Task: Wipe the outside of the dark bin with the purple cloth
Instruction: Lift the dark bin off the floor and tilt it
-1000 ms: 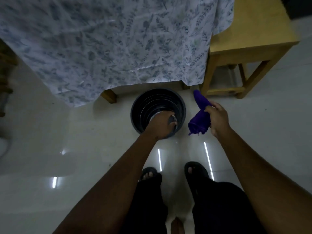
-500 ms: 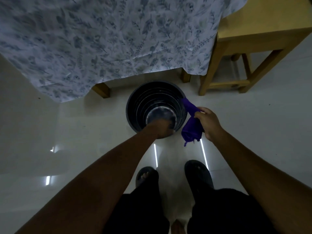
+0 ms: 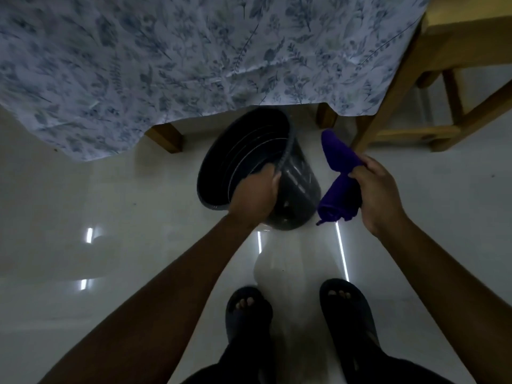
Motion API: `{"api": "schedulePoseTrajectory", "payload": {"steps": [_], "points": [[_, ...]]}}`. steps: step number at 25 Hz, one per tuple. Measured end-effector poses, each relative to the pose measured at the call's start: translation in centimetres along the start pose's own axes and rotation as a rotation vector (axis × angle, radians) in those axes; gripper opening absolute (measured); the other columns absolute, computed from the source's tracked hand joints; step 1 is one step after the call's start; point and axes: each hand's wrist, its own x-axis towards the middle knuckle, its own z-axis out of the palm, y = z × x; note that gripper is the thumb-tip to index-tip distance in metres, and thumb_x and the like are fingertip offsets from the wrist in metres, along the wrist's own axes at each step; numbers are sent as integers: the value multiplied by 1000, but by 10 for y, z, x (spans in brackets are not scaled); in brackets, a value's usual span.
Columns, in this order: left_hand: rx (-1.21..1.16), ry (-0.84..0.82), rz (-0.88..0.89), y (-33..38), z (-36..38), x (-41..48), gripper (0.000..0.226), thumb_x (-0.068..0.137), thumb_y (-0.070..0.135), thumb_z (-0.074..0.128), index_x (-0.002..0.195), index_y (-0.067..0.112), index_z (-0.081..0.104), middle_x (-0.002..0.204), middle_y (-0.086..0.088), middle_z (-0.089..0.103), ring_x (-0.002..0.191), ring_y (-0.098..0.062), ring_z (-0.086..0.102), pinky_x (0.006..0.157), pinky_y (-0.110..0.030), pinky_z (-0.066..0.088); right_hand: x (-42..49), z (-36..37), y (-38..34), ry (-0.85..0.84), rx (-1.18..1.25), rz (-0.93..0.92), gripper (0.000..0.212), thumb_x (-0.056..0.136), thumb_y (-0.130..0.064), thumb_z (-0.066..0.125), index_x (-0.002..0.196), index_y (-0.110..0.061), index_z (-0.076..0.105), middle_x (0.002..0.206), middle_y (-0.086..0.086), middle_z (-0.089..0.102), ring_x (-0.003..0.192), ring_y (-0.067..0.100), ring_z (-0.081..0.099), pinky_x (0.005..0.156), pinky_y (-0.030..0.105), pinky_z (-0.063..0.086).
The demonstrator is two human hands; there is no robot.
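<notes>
The dark round bin [image 3: 300, 187] is tilted with its mouth turned to the left, its ribbed outer wall facing me and the right. My left hand [image 3: 256, 194] grips the bin's near rim, fingers curled inside. My right hand [image 3: 379, 195] holds the bunched purple cloth [image 3: 339, 184] just right of the bin; whether the cloth touches the wall is unclear.
A floral tablecloth [image 3: 194, 51] hangs over a wooden-legged table [image 3: 164, 135] right behind the bin. A wooden stool [image 3: 432, 87] stands at the back right. My two feet in dark sandals [image 3: 248, 309] stand on the glossy white floor [image 3: 83, 203] below.
The bin has gone from upright to tilted, its mouth tipping left under my left hand. My right hand with the cloth has stayed beside the bin's right side.
</notes>
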Motion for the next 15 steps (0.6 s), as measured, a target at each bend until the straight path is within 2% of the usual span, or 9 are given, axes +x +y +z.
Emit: {"api": "schedulePoseTrajectory", "payload": {"steps": [3,6,8,10,12,13,15], "points": [[-263,139,-140,-16,-5,-3,35,101,34,39,91,6,58,82,-10,68,70,-21,64,67,-31,53,-4,3,5,-48,-54,-51,43,91,-12,47,131,-27,53,121,-2,62,105,16,61,83,30,50],[-427,98,-247,-29,5,-11,37,101,34,41,88,6,61,81,-4,64,68,-11,58,60,-10,43,-4,11,10,-63,-102,-112,41,92,-13,47,129,-28,54,122,-6,60,103,7,60,79,21,48],[-467,42,-292,-36,15,-17,37,101,34,41,83,7,60,77,-2,62,67,-12,56,56,-6,39,-1,18,18,-79,-250,-187,41,92,-13,50,129,-29,51,124,-9,54,105,-1,55,84,13,43],[-484,6,-324,-40,25,-23,36,101,33,41,77,11,54,70,2,56,64,-10,53,55,-5,39,2,27,40,-129,-612,-273,46,89,-18,56,135,-21,50,143,1,41,126,14,43,98,22,36],[-495,-5,-354,-40,30,-30,35,101,33,41,74,13,51,65,7,52,61,-5,50,54,-9,38,4,36,66,-184,-1007,-342,43,88,-30,58,128,-14,55,154,7,30,134,29,34,103,39,35],[-511,-1,-367,-40,33,-33,34,101,33,41,74,13,50,65,8,51,60,-4,50,54,-10,38,5,41,77,-178,-1137,-396,40,89,-37,56,121,-13,56,155,8,29,134,31,33,102,44,36],[-530,15,-383,-42,37,-39,32,99,34,45,76,14,51,67,8,53,62,-5,52,54,-8,40,8,51,94,-169,-1232,-529,41,93,-45,45,117,-12,53,156,7,30,141,30,29,108,51,30]]}}
